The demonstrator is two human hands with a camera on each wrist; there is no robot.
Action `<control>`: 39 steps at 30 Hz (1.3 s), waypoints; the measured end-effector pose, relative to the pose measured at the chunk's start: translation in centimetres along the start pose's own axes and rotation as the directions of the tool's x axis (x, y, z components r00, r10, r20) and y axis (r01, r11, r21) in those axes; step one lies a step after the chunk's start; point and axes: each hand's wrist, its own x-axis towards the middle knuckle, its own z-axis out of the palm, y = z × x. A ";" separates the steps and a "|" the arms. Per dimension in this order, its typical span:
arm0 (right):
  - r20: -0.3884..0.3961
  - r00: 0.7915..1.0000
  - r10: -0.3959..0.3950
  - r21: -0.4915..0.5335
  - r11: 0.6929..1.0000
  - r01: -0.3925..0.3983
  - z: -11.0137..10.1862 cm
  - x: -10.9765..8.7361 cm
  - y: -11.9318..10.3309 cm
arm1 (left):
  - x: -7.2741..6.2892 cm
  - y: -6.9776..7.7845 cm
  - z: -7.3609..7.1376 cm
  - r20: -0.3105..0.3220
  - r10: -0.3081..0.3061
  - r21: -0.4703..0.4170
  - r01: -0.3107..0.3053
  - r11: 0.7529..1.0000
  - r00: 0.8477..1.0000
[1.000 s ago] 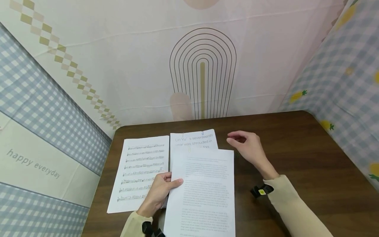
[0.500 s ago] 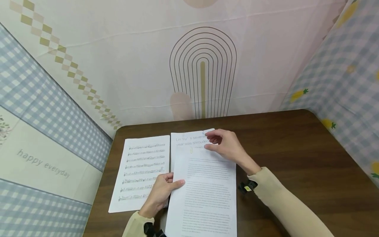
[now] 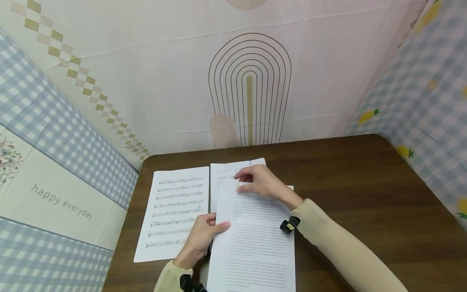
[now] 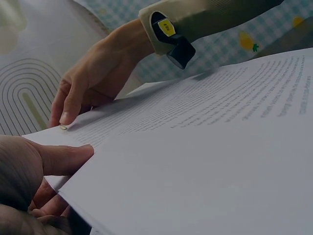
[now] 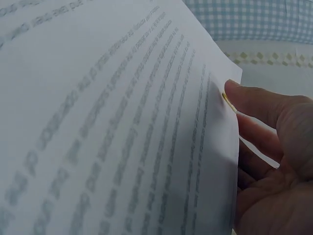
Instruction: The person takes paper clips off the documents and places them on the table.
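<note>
A printed sheaf of paper [image 3: 255, 243] is held up off the table by my left hand [image 3: 200, 235], thumb on the front and fingers behind its left edge. My right hand [image 3: 260, 180] is at the sheaf's top edge. There its thumb touches a yellow paper clip [image 5: 229, 103], with the other fingers behind the paper, so the clip and edge lie in a pinch. Behind the sheaf lies a large-print page [image 3: 223, 174], partly covered, with small clips along its top edge. In the left wrist view the sheaf [image 4: 195, 161] bows slightly.
Sheet music [image 3: 178, 202] lies on the left of the brown wooden table [image 3: 365, 194]. A patterned white cloth [image 3: 175, 81] hangs behind the table, and checked cloths [image 3: 412, 97] hang at both sides.
My right hand has moved left from beside the papers, across the large-print page, to the yellow clip. My left hand keeps its grip; the sheaf has shifted slightly right.
</note>
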 end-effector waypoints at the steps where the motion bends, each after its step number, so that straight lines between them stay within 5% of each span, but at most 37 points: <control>1: 0.013 1.000 0.002 -0.005 1.000 -0.002 0.1 0.1 -0.1 | 0.0 0.0 0.0 -0.001 0.000 -0.001 0.000 1.000 1.000; 20: 0.077 0.997 -0.017 -0.048 0.999 0.021 0.5 0.6 -0.4 | 0.0 -0.4 0.2 -0.019 -0.011 0.026 0.011 1.000 1.000; 39: 0.024 0.999 0.048 0.072 0.996 -0.049 0.1 0.4 0.4 | -0.3 -0.5 0.0 0.011 0.007 0.026 -0.008 1.000 1.000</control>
